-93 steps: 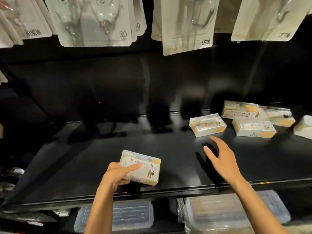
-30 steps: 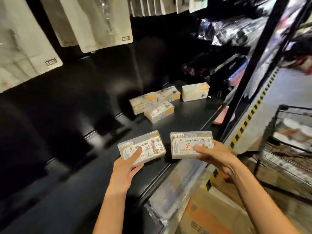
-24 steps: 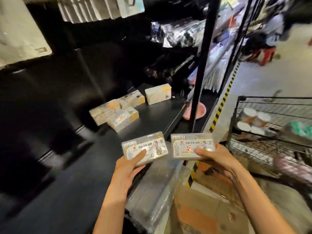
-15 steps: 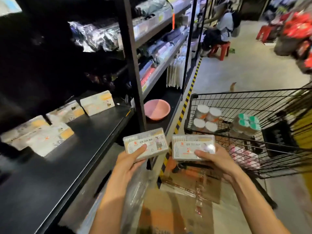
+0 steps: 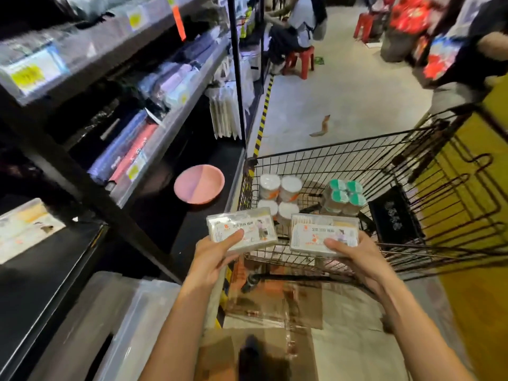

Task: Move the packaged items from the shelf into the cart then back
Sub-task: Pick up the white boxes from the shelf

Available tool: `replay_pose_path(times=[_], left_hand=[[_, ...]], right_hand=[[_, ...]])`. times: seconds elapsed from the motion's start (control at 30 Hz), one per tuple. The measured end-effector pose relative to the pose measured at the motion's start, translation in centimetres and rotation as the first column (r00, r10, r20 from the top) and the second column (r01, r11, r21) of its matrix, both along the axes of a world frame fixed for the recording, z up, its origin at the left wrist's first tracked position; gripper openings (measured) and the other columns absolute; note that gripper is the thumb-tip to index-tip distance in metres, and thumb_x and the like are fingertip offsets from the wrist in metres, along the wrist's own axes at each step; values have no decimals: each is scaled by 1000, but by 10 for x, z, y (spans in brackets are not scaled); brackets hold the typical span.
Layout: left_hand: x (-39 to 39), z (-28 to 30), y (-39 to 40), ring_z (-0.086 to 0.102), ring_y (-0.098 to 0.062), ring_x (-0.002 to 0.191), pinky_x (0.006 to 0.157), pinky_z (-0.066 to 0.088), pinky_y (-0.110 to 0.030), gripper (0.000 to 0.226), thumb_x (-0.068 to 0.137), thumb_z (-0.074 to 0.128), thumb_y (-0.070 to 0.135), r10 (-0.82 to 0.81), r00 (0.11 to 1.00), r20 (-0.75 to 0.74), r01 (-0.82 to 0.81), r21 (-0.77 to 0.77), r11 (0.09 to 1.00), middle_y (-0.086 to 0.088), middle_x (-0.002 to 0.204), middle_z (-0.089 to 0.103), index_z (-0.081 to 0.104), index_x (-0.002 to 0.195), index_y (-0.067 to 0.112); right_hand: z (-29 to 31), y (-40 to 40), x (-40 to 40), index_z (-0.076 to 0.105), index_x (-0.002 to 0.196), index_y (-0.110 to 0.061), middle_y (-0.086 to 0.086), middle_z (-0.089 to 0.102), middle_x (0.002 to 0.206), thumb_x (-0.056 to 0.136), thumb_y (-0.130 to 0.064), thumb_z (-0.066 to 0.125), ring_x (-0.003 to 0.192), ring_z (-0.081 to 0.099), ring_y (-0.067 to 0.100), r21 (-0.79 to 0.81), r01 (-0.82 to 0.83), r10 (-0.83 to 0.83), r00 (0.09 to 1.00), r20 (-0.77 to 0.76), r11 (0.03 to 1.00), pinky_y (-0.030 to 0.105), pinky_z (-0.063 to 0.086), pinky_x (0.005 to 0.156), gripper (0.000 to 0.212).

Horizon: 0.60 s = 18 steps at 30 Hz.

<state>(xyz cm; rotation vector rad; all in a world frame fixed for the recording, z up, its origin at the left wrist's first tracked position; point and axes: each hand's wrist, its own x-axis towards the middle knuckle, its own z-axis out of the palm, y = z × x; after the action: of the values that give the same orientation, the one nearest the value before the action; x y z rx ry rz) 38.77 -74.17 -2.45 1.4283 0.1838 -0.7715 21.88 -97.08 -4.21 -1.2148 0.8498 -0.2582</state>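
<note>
far left of the left hand (image 5: 217, 257): a black shelf (image 5: 41, 273) with one pale packaged box (image 5: 24, 229) lying on it, blurred. nearer, between shelf and left hand, a slanting black upright post (image 5: 90, 193). below the left forearm, clear plastic bins (image 5: 115, 325), contents not legible. up and left of the left hand, a pink bowl (image 5: 199, 184) on a low dark shelf.

left hand: thumb on top, fingers curled beneath, gripping a clear packaged box (image 5: 242, 229), held up just short of the cart's near rim. just beside it, right hand (image 5: 354, 257): thumb on the label, fingers wrapped under, holding a second clear packaged box (image 5: 324, 233) above the near edge of the cart (image 5: 357, 160). boxes apart, side by side.

beyond both hands, inside the black wire cart: four white-lidded round tubs (image 5: 279, 192) just past the left-hand box; a bundle of green-capped containers (image 5: 345, 196) past the right-hand box; a dark flat item (image 5: 393, 215) further right against the wire side.

under both forearms, a taped cardboard carton (image 5: 275, 303). far beyond the hands, a red stool (image 5: 301, 60) with a seated person.
</note>
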Motion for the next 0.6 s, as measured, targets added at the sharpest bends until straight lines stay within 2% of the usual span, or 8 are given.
replay_pose_path(times=[0.07, 0.13, 0.2, 0.27, 0.37, 0.43, 0.5, 0.6], left_hand=[[21, -11, -26, 71, -9, 74, 58, 56, -21, 31, 78, 75, 6, -20, 1000, -5, 20, 17, 1000, -1, 87, 74, 64, 107, 9], [42, -23, -52, 71, -10, 75, 58, 56, -22, 33, 77, 76, 6, -48, 999, -13, 48, 37, 998, -4, 91, 73, 64, 108, 8], [65, -40, -78, 70, -14, 74, 58, 57, -24, 33, 75, 77, 4, -54, 998, -25, 55, 60, 997, -7, 91, 71, 64, 105, 7], [89, -61, -102, 70, -20, 82, 67, 58, -31, 40, 71, 82, 9, -65, 997, -46, 70, 105, 992, -8, 93, 72, 64, 106, 7], [124, -96, -135, 69, -26, 95, 85, 57, -40, 75, 53, 92, 25, -89, 992, -92, 105, 188, 977, -12, 106, 71, 60, 118, 4], [142, -115, -155, 67, -27, 98, 81, 58, -36, 70, 60, 90, 21, -126, 982, -138, 156, 233, 960, -13, 111, 69, 59, 120, 2], [154, -138, -173, 64, -28, 105, 81, 56, -32, 61, 72, 82, 11, -136, 972, -190, 183, 261, 948, -13, 120, 63, 53, 124, -1], [165, -172, -192, 53, -32, 120, 95, 50, -41, 83, 73, 80, 9, -122, 959, -256, 204, 327, 923, -16, 135, 50, 30, 138, -1]], right_hand=[[-7, -21, 15, 61, 98, -15, 5, 73, 95, 71, 2, 75, 89, 70, 22, -8, 22, -22, 1000, 2, 1000, 27, 59, 67, 34], [-16, -42, 34, 60, 97, -15, 6, 71, 97, 74, 5, 72, 88, 70, 20, -12, 40, -40, 999, -11, 999, 24, 59, 64, 32], [-31, -64, 56, 60, 100, -12, 7, 71, 99, 75, 7, 71, 88, 70, 19, -9, 59, -59, 998, -36, 998, 27, 60, 67, 33], [-49, -83, 79, 61, 107, -8, 8, 71, 101, 74, 6, 72, 89, 70, 20, -9, 62, -63, 995, -81, 998, 30, 60, 69, 37], [-81, -106, 116, 62, 109, -4, 11, 71, 102, 73, 6, 74, 90, 70, 21, -18, 59, -61, 984, -167, 998, 33, 59, 75, 39], [-106, -117, 137, 64, 108, -1, 14, 70, 105, 70, 6, 76, 95, 69, 26, -7, 43, -43, 973, -227, 999, 41, 56, 85, 40], [-132, -126, 152, 65, 106, 1, 15, 70, 104, 69, 6, 78, 95, 68, 28, 21, 38, -30, 957, -288, 999, 38, 56, 83, 40], [-169, -136, 166, 66, 101, -1, 14, 71, 103, 66, 5, 81, 94, 68, 27, 58, 23, 1, 922, -388, 998, 36, 57, 81, 39]])
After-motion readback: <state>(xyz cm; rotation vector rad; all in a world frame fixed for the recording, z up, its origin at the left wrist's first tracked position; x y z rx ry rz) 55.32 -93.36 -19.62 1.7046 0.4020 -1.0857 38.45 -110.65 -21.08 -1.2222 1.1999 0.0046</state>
